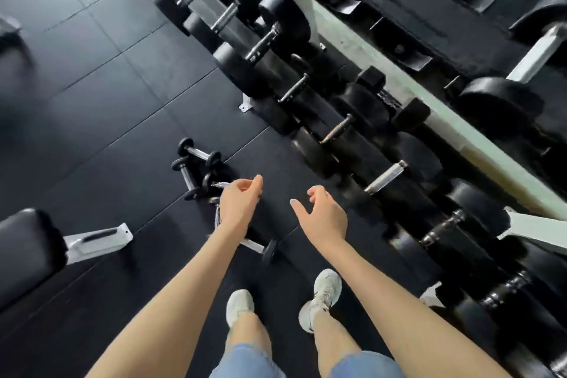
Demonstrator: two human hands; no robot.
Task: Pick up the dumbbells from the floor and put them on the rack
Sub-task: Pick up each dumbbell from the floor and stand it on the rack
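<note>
Bare forearms, light-blue denim shorts (245, 359), and white lace-up sneakers (322, 294).

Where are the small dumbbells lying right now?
In the head view, the small dumbbells lie on the floor left of centre, partly under the left hand.

Small dumbbells (199, 154) lie on the floor (92, 120) left of the rack (399, 80), bench (27, 252) farther left.

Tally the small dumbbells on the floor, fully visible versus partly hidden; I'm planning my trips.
Fully visible small dumbbells: 2
Partly hidden dumbbells behind the left arm: 3, as far as shows
Total: 5
</note>
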